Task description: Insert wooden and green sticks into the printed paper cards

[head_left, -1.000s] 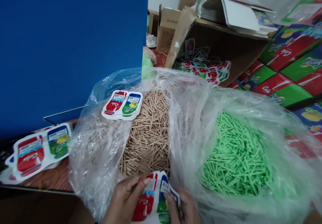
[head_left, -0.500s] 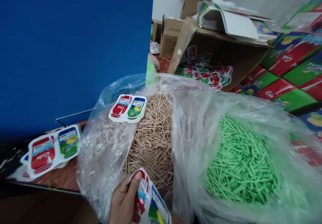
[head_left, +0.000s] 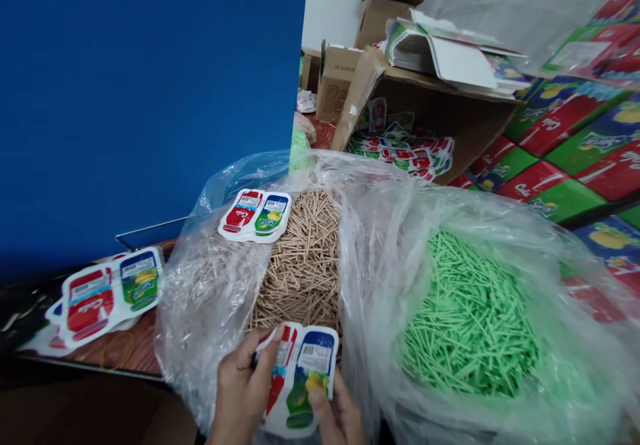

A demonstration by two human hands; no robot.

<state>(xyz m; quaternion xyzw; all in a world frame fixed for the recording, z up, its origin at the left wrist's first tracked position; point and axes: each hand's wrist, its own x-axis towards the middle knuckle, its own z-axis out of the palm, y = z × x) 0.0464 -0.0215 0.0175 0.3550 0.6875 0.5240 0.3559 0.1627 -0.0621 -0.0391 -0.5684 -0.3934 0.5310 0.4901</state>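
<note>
1. The left hand (head_left: 239, 392) pinches the card (head_left: 300, 375) by its left edge, thumb on the print. The right hand (head_left: 343, 417) grips its lower right edge. The card sits between them, face up.
2. Just beyond the hands lie brown sticks (head_left: 305, 265) in an open bag. Green sticks (head_left: 470, 318) fill another bag to the right.
3. No stick shows on the held card, so work on it seems barely begun.
4. A second card (head_left: 255, 215) rests beyond the left hand and a stack (head_left: 107, 292) lies far to its left. Whether these are finished cannot be told.
</note>
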